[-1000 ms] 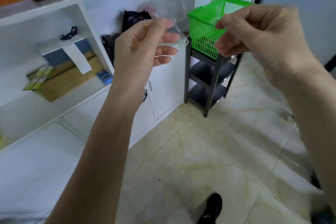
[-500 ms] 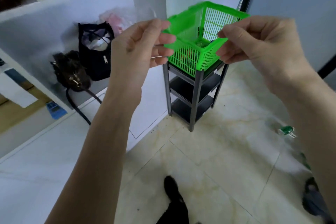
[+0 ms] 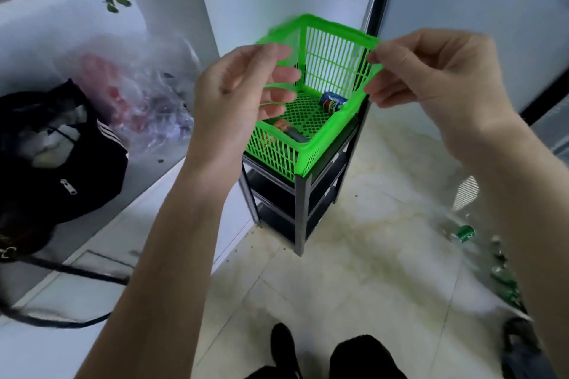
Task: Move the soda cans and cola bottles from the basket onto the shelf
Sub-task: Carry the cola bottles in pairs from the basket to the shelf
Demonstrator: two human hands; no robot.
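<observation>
head cam | worn, looks forward-down | hands (image 3: 243, 92) close, basket (image 3: 308, 151) beyond, floor (image 3: 369, 271) below

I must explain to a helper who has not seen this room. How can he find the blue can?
Look for the black rack standing in the corner by the white cabinet. A bright green basket sits on its top. The blue can lies at the basket's far side, blue with white, while the other item inside looks red and dark.

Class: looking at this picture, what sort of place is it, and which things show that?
Probably a home or office storage corner: a small black rack on tiled floor, white built-in cabinets with bags on them.
</observation>
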